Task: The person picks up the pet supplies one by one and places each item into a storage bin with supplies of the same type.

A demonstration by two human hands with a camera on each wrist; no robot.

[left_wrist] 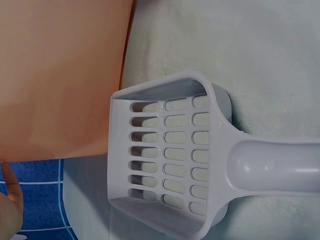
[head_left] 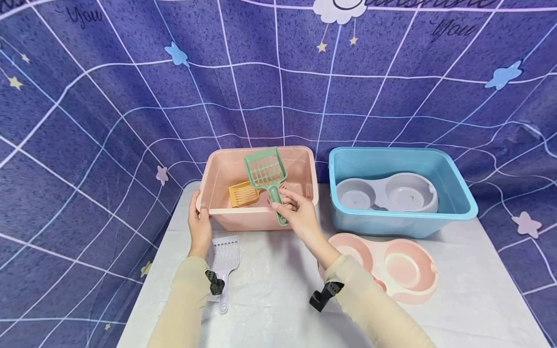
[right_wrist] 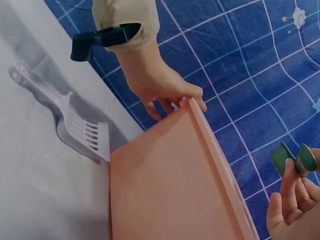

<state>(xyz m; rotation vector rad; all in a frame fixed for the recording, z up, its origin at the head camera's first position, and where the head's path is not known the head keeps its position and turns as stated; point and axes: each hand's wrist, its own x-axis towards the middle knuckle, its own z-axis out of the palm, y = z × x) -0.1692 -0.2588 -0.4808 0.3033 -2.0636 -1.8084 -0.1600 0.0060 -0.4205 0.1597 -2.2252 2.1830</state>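
Note:
At its left front corner, my left hand [head_left: 200, 229] grips the rim of a pink plastic bin [head_left: 256, 220]; thumb and fingers curl over the edge in the right wrist view. My right hand [head_left: 301, 216] holds a green litter scoop [head_left: 274, 191] by its handle, with the slotted head tilted up over the bin. Inside the bin lies a yellow litter scoop [head_left: 236, 195], its handle partly behind the green one. A lavender litter scoop [left_wrist: 260, 167] lies on the table just in front of the bin, beside my left wrist.
A blue bin [head_left: 400, 220] stands to the right with a grey double bowl [head_left: 380, 188] inside. In front of it, a pink double bowl [head_left: 413, 290] lies on the white-covered table [head_left: 261, 299], partly hidden by my right forearm. A purple patterned curtain [head_left: 278, 87] hangs behind and to the sides.

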